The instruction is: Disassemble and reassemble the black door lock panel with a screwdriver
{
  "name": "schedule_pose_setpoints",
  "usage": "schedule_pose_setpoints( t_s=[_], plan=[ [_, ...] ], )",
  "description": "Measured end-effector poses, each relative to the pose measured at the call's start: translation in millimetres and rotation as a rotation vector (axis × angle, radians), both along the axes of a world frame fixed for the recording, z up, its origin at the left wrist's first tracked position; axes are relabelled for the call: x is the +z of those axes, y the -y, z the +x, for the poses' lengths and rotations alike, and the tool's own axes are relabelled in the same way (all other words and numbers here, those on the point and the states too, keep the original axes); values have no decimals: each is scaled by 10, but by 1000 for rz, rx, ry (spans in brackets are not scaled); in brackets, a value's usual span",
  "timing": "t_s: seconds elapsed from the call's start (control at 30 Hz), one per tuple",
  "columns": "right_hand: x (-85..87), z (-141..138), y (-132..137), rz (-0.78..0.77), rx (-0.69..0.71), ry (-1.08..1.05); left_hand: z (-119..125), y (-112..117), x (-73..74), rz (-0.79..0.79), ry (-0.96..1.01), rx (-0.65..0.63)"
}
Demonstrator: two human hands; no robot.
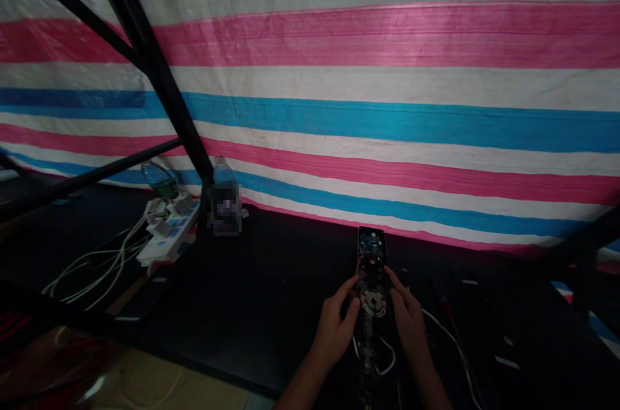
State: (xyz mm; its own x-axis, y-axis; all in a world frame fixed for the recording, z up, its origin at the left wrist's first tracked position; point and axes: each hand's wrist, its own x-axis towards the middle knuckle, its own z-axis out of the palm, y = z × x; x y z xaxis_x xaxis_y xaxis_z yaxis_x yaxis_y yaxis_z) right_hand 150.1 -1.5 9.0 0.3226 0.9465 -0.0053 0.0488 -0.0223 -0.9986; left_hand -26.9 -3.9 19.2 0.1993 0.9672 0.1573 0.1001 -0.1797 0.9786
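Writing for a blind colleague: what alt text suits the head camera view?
The left hand and right hand flank a long, opened electronic device on a dark table. A power strip and water bottle sit farther left, before a pink, blue and white striped tarp.

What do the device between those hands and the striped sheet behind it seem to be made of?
The opened device looks like dark plastic, though the dim light leaves that open; its round disc has a metallic shine. The striped sheet looks like woven plastic tarpaulin, with fine ribbing, creases and a slight sheen.
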Motion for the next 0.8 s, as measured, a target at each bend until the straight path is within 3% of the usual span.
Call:
schedule_pose_setpoints(
  t_s=[0.8],
  plan=[
    [-101, 115, -172, -25, 34, -29, 7, 14, 42, -36, 48, -2]
  ],
)
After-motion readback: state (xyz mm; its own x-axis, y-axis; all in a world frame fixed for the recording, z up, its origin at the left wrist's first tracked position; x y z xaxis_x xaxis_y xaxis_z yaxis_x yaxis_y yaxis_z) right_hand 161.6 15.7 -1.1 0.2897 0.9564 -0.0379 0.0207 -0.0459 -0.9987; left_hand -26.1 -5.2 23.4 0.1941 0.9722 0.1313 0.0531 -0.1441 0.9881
